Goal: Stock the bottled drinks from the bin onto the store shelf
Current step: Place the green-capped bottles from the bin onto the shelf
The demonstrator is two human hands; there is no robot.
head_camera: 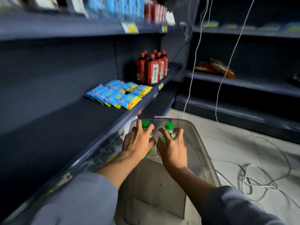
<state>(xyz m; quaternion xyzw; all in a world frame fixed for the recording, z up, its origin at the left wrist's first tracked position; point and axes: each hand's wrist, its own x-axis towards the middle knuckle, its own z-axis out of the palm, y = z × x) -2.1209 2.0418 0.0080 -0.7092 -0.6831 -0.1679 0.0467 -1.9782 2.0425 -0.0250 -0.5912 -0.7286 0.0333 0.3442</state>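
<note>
Gripping upright bottles, caps up: left hand (138, 142) one (145, 124), right hand (172, 147) other (169, 127).

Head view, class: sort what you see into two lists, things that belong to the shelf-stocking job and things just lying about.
Belongs to the job:
left hand
right hand
left green-capped bottle
right green-capped bottle
clear bin
shelf

Just lying about:
blue snack packets
red bottles
white cables
</note>
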